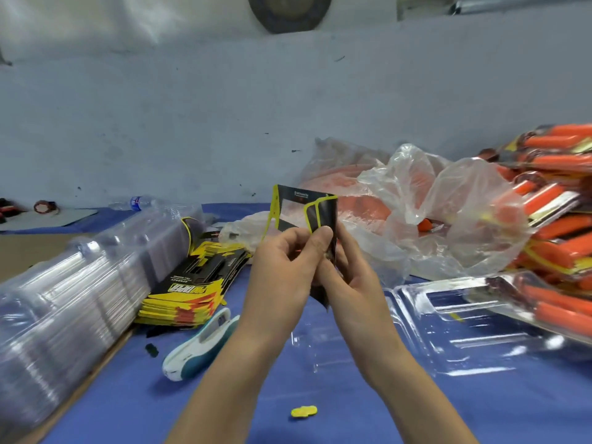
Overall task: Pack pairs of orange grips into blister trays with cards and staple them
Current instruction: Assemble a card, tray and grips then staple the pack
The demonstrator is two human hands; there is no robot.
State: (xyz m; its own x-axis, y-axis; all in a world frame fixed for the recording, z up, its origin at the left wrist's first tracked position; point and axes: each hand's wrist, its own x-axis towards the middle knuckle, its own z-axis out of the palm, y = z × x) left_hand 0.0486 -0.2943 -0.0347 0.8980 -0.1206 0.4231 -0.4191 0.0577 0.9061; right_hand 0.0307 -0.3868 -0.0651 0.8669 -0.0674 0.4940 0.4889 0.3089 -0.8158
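card (306, 208) held upright, pinched by left hand (285, 267) and right hand (347, 280), fingers clamped on lower edge. crease or tear risked if fold forced; open blister tray (455, 318) left unloaded below.

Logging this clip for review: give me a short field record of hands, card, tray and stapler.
hands: left hand and right hand both pinch one card above the table
card: black with yellow edges
tray: open blister tray, no grips in it, right of hands
stapler: stapler lying left of hands, untouched
stage: card not yet in tray
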